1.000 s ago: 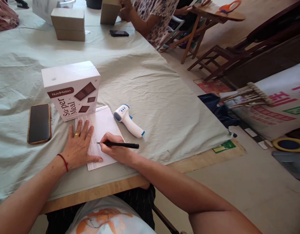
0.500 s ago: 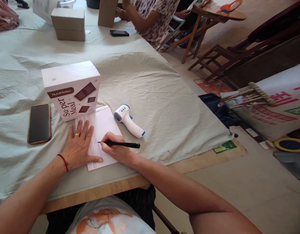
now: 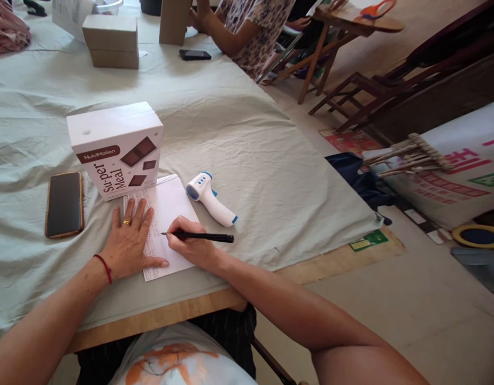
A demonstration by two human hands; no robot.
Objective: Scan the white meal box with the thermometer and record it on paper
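My left hand (image 3: 129, 240) lies flat with spread fingers on the left side of a white sheet of paper (image 3: 172, 200), which carries rows of small dark marks. A black pen (image 3: 207, 236) is pinched in my right hand (image 3: 191, 243), its tip at the paper beside the marked rows. Behind my left hand stands a white NutriMotion box (image 3: 118, 144), at the paper's top edge. Right of the paper rests a white and blue infrared thermometer (image 3: 211, 198). A smartphone (image 3: 64, 204) in a brown case lies left of the box.
Pale green cloth (image 3: 239, 149) covers the table, whose wooden edge (image 3: 162, 315) shows in front. Farther back are a cardboard box (image 3: 111, 43), a second phone (image 3: 195, 55) and another person's arm (image 3: 226, 35) beside an upright cardboard piece (image 3: 172, 21). A wooden stool (image 3: 351, 96) stands right.
The pen in my right hand has tilted slightly, its back end shifting a little to the right. The other person's hands at the back have moved slightly. My left hand stays on the paper.
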